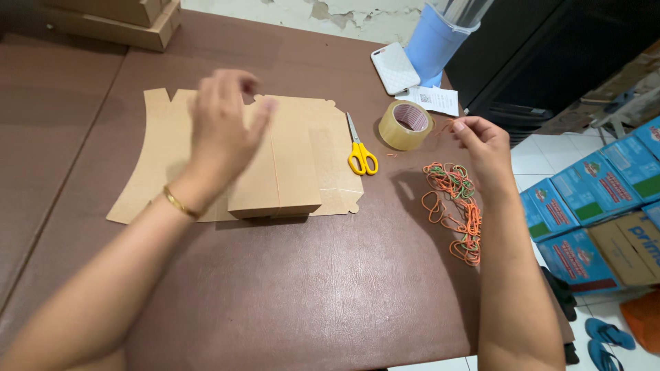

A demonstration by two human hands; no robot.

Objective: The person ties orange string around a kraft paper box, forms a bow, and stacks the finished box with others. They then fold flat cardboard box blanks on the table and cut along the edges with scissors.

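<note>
My left hand [223,127] hovers, blurred, over a small closed brown cardboard box [275,182], fingers loosely apart and holding nothing. A gold bangle sits on that wrist. The box lies on a flat cardboard sheet [148,172]. My right hand [485,148] is at the table's right side, thumb and forefinger pinched on a thin orange rubber band [445,126] beside a roll of clear tape [405,126]. A loose pile of orange and green rubber bands [455,206] lies just below that hand. Yellow-handled scissors [359,154] rest between the box and the tape.
On the brown table [309,288], a white phone [394,67], a paper slip [434,100] and a blue jug [432,42] stand at the back right. Stacked cardboard boxes [117,20] sit at the back left. Blue cartons [598,199] and sandals [605,336] lie on the floor to the right.
</note>
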